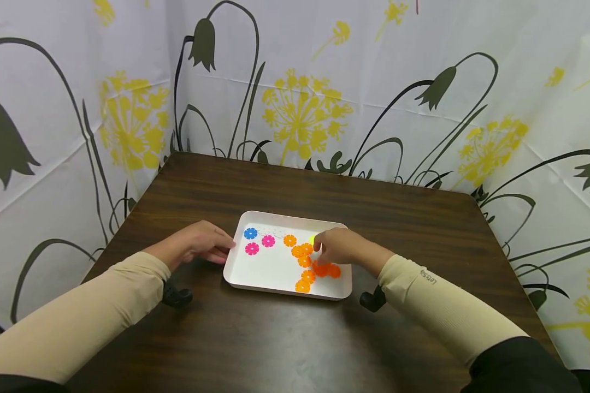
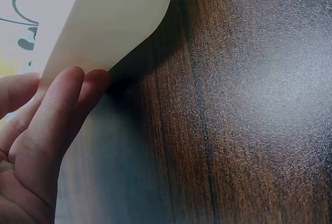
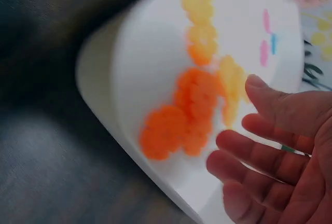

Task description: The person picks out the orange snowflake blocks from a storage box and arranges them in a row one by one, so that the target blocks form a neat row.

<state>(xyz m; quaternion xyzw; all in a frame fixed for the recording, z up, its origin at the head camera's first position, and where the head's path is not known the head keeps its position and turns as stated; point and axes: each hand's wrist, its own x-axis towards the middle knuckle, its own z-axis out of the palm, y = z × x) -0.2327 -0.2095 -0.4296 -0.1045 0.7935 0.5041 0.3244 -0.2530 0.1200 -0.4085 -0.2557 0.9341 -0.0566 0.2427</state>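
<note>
A white tray (image 1: pixel 270 273) holds flat notched plastic discs. My left hand (image 1: pixel 204 242) grips the tray's left rim, with the thumb at the top edge and fingers against the outer wall (image 2: pixel 104 32). My right hand (image 1: pixel 339 245) is over the tray's right side, fingers loosely bent and apart, nothing visible between them. Below and beside it lie several orange discs (image 3: pixel 165 130), some overlapping, and lighter orange ones (image 3: pixel 198 3). A yellow disc (image 1: pixel 312 239) shows partly behind the right fingertips.
Toward the tray's left lie a blue disc (image 1: pixel 250 233) and two pink discs (image 1: pixel 268 241). Faint clear discs (image 1: pixel 274 231) lie along the back. The tray stands on a dark wood table (image 1: pixel 216 338). A flower-patterned curtain (image 1: pixel 373 65) hangs behind and at both sides.
</note>
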